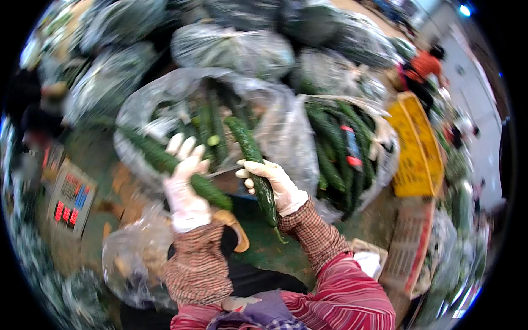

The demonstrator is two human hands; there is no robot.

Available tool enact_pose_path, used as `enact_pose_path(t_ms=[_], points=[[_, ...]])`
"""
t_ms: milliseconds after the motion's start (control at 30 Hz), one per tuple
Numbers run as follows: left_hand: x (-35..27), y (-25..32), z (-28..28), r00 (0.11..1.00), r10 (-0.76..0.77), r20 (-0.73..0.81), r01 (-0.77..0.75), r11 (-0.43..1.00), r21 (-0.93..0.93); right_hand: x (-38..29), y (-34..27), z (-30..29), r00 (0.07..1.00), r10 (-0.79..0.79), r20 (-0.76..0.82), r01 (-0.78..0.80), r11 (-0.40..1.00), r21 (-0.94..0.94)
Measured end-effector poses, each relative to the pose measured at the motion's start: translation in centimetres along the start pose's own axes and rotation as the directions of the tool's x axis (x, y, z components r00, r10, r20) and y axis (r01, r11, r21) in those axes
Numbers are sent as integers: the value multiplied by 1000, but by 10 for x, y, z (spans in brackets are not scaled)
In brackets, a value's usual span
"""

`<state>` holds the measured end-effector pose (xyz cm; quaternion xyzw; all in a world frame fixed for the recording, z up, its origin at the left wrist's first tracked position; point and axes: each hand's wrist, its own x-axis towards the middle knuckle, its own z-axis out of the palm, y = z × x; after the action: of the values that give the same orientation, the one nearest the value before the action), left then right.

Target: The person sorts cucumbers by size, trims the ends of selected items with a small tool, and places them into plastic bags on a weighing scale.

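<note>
My left hand [186, 177], in a white glove, is on a long green cucumber [212, 194], its fingers spread upward; the cucumber passes beneath the palm. In my gloved right hand [268, 181] a second cucumber [247, 142] is gripped near its middle, its stem end pointing down. Both are above the near rim of an open clear plastic bag [138, 107] with more cucumbers [214, 123] inside. To the right, another open bag [390, 165] is full of cucumbers [328, 165], with a red and blue object [352, 144] lying on them.
Filled plastic bags [233, 49] are piled beyond. A yellow crate [416, 148] and a slatted crate [406, 243] stand at right. A scale display with red digits [72, 198] is at left, near a crumpled clear bag [138, 255]. People are at the far left and in orange [425, 66] at upper right.
</note>
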<state>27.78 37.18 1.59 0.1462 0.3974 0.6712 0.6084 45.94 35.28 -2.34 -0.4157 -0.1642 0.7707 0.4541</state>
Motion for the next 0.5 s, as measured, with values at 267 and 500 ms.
enact_pose_path(t_ms=[267,500], points=[[-3,-19,-3,992,-48,114,44,998,37,-139,-241,-180,-160,-928,-337,867,32,-498],[8,-22,-15,989,13,-149,-4,998,64,-30,-132,4,616,-787,21,736,567,-370]])
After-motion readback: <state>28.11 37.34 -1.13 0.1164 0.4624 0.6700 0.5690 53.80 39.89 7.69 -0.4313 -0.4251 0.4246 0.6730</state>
